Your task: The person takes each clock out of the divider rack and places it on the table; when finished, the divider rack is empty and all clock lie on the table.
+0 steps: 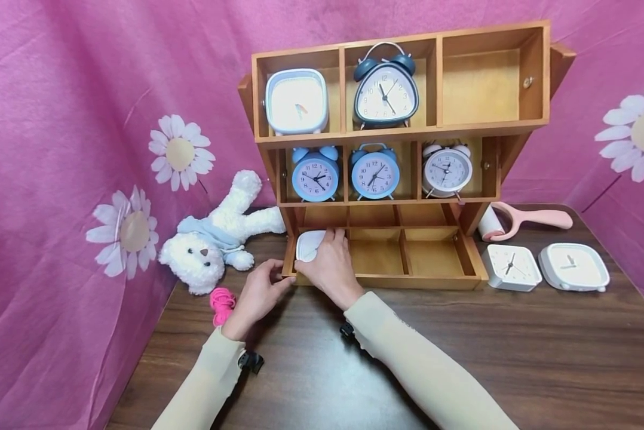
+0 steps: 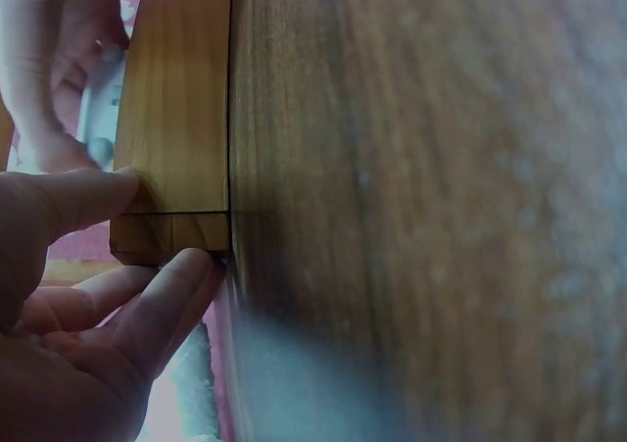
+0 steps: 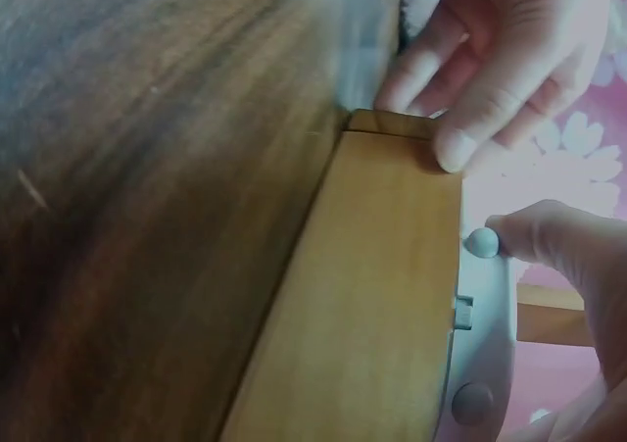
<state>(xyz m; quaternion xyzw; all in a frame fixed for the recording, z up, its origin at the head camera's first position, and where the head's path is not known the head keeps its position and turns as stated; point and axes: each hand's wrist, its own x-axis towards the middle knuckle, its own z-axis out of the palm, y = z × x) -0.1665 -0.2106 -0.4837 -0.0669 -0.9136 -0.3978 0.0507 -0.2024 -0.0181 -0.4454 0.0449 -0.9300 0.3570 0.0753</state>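
Note:
A white alarm clock (image 1: pixel 307 243) sits in the bottom left compartment of a tiered wooden shelf (image 1: pixel 392 282). My right hand (image 1: pixel 330 263) grips this clock from above and in front, partly covering it. The right wrist view shows the clock's rounded feet and edge (image 3: pixel 490 315) just behind the shelf's front board, with the thumb at one foot. My left hand (image 1: pixel 257 292) pinches the shelf's lower left front corner. In the left wrist view its thumb lies on the front board (image 2: pixel 181 119) and its fingers press the end face.
Upper tiers hold a white clock (image 1: pixel 296 98), a dark twin-bell clock (image 1: pixel 385 92), blue clocks (image 1: pixel 315 176) and a white twin-bell clock (image 1: pixel 447 170). A teddy bear (image 1: pixel 193 263) and pink yarn (image 1: pixel 223 304) lie left; two white clocks (image 1: pixel 511 267) and a lint roller (image 1: pixel 542 218) right.

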